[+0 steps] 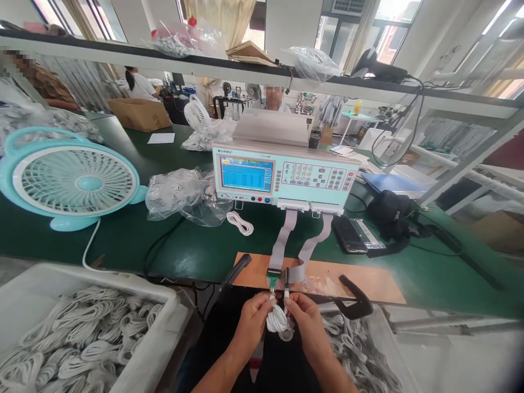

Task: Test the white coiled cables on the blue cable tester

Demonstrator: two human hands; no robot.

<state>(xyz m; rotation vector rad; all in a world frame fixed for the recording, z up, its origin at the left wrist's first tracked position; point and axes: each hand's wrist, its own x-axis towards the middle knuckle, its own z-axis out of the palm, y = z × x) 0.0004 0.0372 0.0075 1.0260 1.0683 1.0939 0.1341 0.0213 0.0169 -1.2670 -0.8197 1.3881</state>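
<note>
A coiled white cable (277,319) hangs between my two hands at the table's front edge. My left hand (256,316) pinches one cable end by its plug, which meets the small green board (273,279) on a grey ribbon cable (283,240). The other end is between the fingers of my right hand (305,319), at the black-topped connector (287,277) beside that board. Whether the plugs are fully seated cannot be made out. Both ribbon cables run up to the tester (282,174), whose blue screen is lit.
Bins of coiled cables stand at left (135,349) and right (385,349). A turquoise fan (88,183), bagged items (176,194), a loose cable coil (239,223) and a phone (350,236) lie on the green table (123,245). Black clamps (356,297) flank the orange board (368,278). People sit beyond.
</note>
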